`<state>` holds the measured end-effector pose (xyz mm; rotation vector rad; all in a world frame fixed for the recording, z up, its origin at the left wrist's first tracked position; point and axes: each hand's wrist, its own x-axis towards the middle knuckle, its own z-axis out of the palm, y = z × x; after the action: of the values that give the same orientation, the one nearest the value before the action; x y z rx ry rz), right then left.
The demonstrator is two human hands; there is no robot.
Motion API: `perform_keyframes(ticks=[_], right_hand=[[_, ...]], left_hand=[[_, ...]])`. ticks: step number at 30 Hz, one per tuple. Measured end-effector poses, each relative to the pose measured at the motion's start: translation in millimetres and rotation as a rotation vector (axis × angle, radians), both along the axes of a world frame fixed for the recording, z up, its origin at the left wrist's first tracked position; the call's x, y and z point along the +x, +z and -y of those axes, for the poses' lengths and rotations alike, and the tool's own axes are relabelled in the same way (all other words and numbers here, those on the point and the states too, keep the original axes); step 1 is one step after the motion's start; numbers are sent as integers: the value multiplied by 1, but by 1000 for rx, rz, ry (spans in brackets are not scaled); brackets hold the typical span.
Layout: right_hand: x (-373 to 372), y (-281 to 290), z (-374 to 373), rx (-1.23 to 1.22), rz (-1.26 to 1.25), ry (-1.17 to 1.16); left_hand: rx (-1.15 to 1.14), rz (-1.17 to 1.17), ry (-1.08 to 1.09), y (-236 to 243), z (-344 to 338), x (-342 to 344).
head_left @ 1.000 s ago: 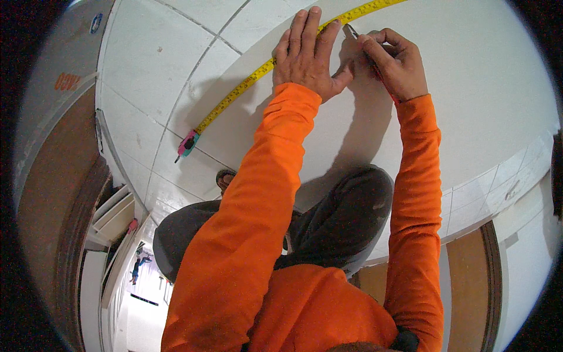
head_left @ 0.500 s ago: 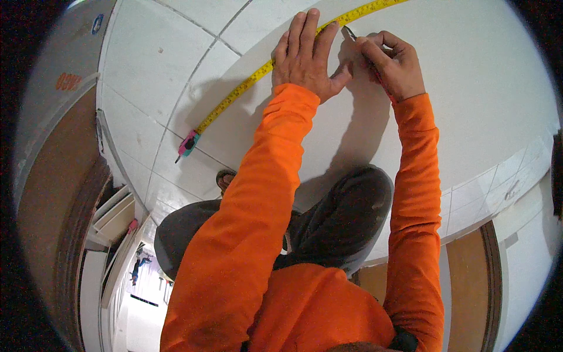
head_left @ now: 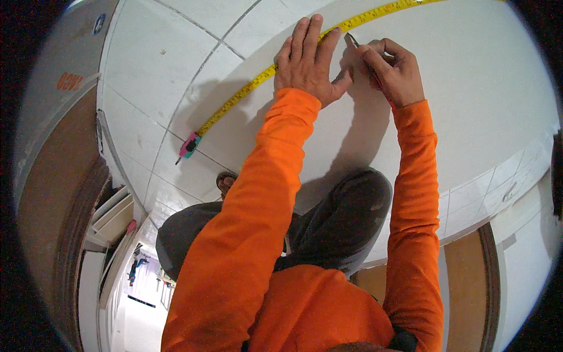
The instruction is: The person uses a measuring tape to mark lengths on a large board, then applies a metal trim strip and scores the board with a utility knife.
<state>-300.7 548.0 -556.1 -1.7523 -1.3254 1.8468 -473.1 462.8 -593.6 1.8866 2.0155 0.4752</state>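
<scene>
A yellow tape measure blade (head_left: 237, 97) runs in a curve over a large pale flat board (head_left: 457, 100), its pink and teal case (head_left: 189, 145) lying on the tiles at the left. My left hand (head_left: 308, 61) rests flat across the blade, fingers stretched and thumb out to the side. To its right, my right hand (head_left: 396, 70) is closed round a slim pointed tool (head_left: 352, 40). The tool's dark tip is close beside the blade's near edge. Most of its body is hidden in my fingers, so whether it is a pencil or a knife is unclear.
White floor tiles (head_left: 146, 76) show left of the board. My bent knee (head_left: 358, 199) is close to the board's near side, and a foot (head_left: 224, 182) is at the left. Flat panels (head_left: 114, 214) lean by a brown door frame (head_left: 64, 252) at the lower left.
Both hands and the tape sit slightly lower in the picture. The pointed tool is tilted a little differently, its tip still beside the blade. The left hand stays flat on the tape.
</scene>
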Motion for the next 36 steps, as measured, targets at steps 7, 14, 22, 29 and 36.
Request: perform_keyframes(ticks=[7,14,22,29,36], right_hand=[[4,-1,3,-6,8,13],[3,3,4,-79,-38,-12],[50,41,74,-63,-100,-394],[66,151,256,-220,-164,-714],[61,141,271,-48,-155,-669]], left_hand=[[22,2,0,-1,0,-1],[-5,-29,4,-2,2,-4],[35,-30,-20,1,-5,6],[-22,-104,-57,17,-3,9],[-198,7,-68,58,1,-7]])
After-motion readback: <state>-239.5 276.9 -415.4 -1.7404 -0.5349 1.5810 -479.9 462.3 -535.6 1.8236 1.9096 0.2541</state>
